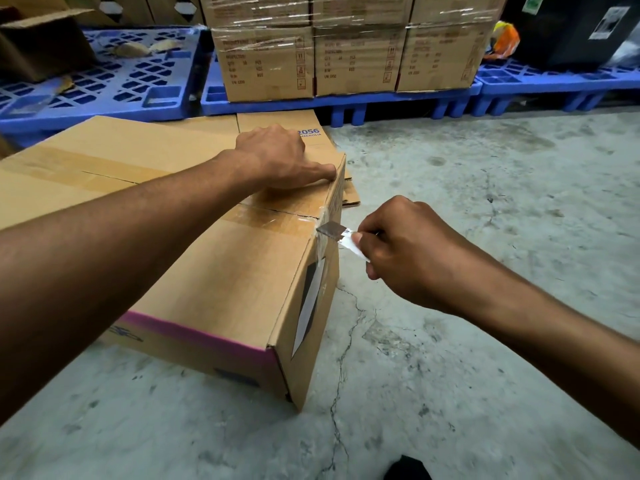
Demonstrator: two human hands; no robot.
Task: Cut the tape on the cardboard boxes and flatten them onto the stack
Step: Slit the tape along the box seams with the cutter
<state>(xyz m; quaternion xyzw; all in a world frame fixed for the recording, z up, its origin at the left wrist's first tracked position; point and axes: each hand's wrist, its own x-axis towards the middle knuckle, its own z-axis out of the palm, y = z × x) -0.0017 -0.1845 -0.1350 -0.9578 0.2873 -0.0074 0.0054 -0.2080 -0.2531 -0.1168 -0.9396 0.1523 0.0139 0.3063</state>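
A sealed cardboard box (221,282) stands on the concrete floor, with clear tape (277,218) along its top seam and down the right end. My left hand (277,157) lies flat on the box top near the right edge, pressing down. My right hand (412,251) is shut on a small blade (330,230) in a white holder, and the blade's tip touches the tape at the box's top right edge. Behind the box, flattened cardboard (311,133) lies on the floor, partly hidden.
Blue plastic pallets (145,77) line the back. The middle pallet carries wrapped cartons (346,53). An open box (41,43) sits on the left pallet, and dark items (571,32) on the right one. Cracked concrete floor (450,341) spreads to the right. My shoe (408,469) shows at the bottom.
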